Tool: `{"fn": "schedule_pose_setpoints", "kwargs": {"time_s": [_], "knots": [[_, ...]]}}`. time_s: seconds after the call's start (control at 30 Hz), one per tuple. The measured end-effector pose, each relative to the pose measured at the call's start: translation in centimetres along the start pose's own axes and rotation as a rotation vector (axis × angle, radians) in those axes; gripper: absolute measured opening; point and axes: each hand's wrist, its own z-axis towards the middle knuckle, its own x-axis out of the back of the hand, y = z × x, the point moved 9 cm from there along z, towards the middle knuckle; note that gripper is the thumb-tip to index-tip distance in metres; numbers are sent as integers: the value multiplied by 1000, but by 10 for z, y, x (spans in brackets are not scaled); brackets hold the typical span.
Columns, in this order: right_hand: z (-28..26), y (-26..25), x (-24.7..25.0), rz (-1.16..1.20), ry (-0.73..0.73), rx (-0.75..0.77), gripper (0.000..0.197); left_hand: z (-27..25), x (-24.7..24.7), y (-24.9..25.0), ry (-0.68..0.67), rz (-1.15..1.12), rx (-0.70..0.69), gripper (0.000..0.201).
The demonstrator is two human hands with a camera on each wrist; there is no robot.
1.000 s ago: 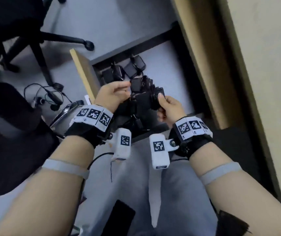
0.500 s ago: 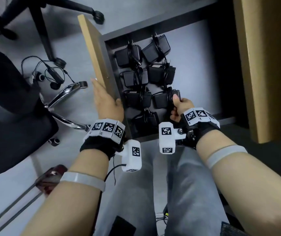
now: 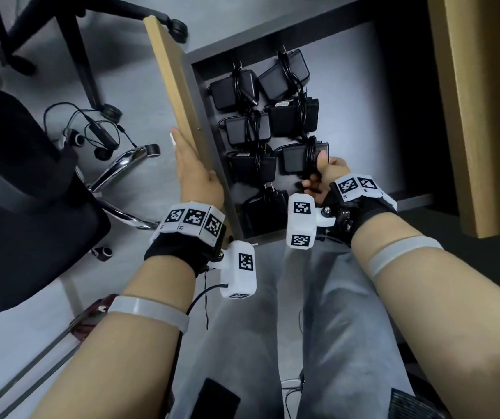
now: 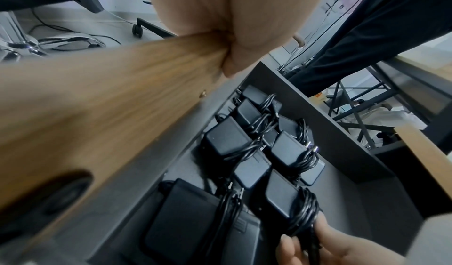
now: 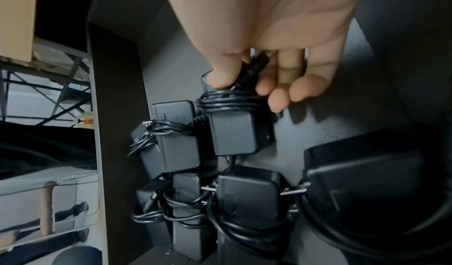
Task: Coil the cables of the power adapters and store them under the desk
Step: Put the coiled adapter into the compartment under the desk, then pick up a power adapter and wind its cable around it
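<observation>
The person's right hand (image 3: 330, 173) is setting a wrapped power adapter (image 3: 298, 158) down into the dark cabinet (image 3: 363, 122) under the desk, at center right of the head view; thumb and forefinger pinch the cable's plug end (image 5: 254, 66) while the other fingers hang loosely curled just off the cabinet floor. To do this well, I'd say the brick should go down flat in the free slot of the right-hand column, with the loose plug tucked under a turn of the coil (image 5: 227, 103) before the pinch lets go, or the wraps may spring open. The left hand (image 3: 194, 173) lies flat with straight fingers against the wooden door (image 3: 170, 74), left of center, holding it open. Six more adapters (image 3: 251, 131) already lie in two columns, each with its cable wound round it, and they crowd the spot: bare prongs (image 5: 293, 192) and a barrel tip stick out between them and could snag the coil. At far left on the grey floor are a tangle of earphones (image 3: 91, 131), a chrome chair base (image 3: 127, 164) and a black office chair (image 3: 15, 192), all well apart from the work.
</observation>
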Motion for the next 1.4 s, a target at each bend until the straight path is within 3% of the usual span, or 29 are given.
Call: {"fn": "schedule_pose_setpoints", "kwargs": {"time_s": [0.1,0.23,0.3,0.37,0.47,0.6,0.77,0.97,1.23,1.4], "knots": [[-9,-3,4,-69,8,18,18,-4,2,3,-48,-28,26,85],[-43,-15,19,-40,7,-17,46,-24,13,28,-56,43,126,92],[-67,-27,31,-36,5,-16,52,-36,19,56,-35,77,93,89],[-98,-41,41,-21,-61,-4,40,-48,11,93,-120,-40,24,77],[-148,-65,59,10,-226,48,3,-79,-12,158,-366,-310,-12,46],[-199,-109,121,47,-284,240,6,-127,-46,262,-577,-405,-159,22],[-239,-140,254,83,-140,405,8,-197,-106,375,-718,-403,-338,19],[-251,-145,403,202,73,478,7,-283,-198,449,-923,-285,-428,20],[-231,-136,507,353,272,471,17,-333,-293,514,-1031,-85,-567,29],[-208,-136,560,454,487,463,19,-337,-343,566,-945,43,-803,39]]}}
